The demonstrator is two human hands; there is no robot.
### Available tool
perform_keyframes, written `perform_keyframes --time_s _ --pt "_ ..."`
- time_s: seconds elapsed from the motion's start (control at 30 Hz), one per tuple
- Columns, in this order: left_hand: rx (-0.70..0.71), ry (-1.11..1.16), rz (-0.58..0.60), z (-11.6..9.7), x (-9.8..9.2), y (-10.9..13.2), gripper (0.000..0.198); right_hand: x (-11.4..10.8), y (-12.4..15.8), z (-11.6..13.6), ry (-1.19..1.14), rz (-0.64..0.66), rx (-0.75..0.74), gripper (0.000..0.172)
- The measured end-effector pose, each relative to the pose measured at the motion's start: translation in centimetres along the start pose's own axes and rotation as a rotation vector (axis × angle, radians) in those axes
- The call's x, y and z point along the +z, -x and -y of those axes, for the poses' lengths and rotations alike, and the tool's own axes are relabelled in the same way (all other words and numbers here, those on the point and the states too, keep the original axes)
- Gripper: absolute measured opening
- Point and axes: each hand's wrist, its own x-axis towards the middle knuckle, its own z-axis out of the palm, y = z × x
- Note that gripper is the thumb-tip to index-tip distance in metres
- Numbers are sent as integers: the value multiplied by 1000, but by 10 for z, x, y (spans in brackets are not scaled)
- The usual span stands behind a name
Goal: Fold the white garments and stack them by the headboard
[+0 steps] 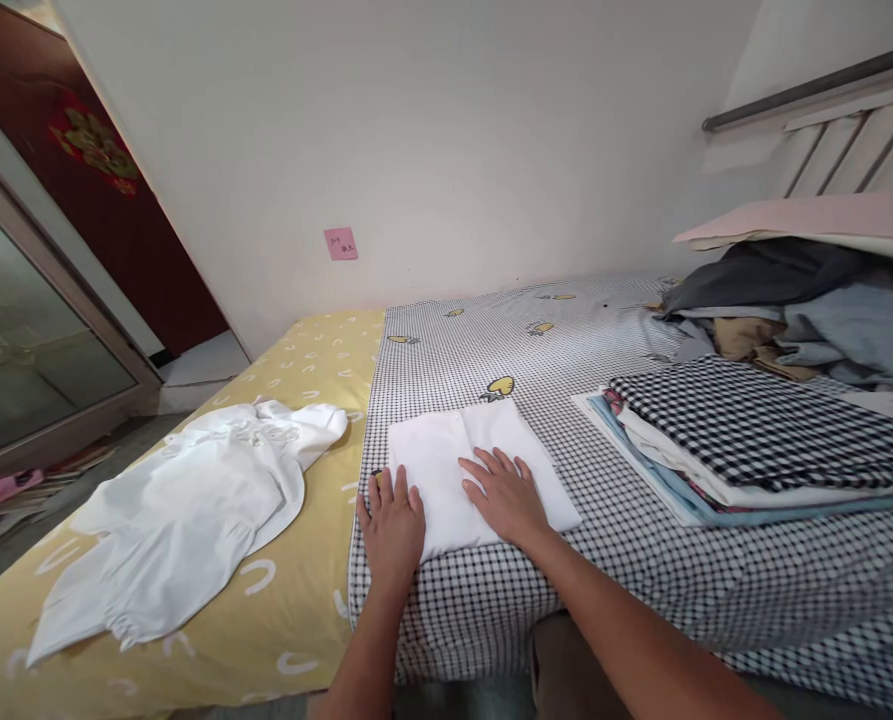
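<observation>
A white garment (438, 440), folded into a flat rectangle, lies on the black-and-white checked part of the bed (476, 610). My left hand (393, 525) rests at its left edge, fingers stretched and spread. Flat on top of the same garment lies my right hand (506, 493), its fingers apart and holding nothing. Left of both hands, a loose white shirt (198, 500) is spread out, rumpled, over the yellow sheet (296, 590).
On the right sits a stack of folded clothes with a checked cloth (776, 430) on top. Behind it is a heap of dark and grey clothes (828, 300) under a pink sheet (828, 215). A pink note (341, 244) is on the wall (491, 150).
</observation>
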Motion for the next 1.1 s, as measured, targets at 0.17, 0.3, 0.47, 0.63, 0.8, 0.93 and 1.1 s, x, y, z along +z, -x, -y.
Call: perform_keyframes --time_s 0.17,0.3,0.47,0.63,0.8,0.93,1.1 --pt "-4 16 2 -1 0 -1 52 -1 0 0 4 -14 -5 51" --pt "-1 13 -13 0 2 -1 52 -5 1 2 0 4 7 51" --pt "7 15 -10 1 2 0 53 -5 1 2 -1 10 3 51" --pt "-1 14 13 0 -2 0 53 -6 1 2 8 16 6 52" --pt "-4 14 15 0 -2 0 53 -9 1 4 3 30 13 52" --pt "-4 17 19 1 -2 1 53 -7 0 3 -16 26 15 51" --pt "6 1 5 0 -3 1 53 -3 0 1 -15 6 5 51"
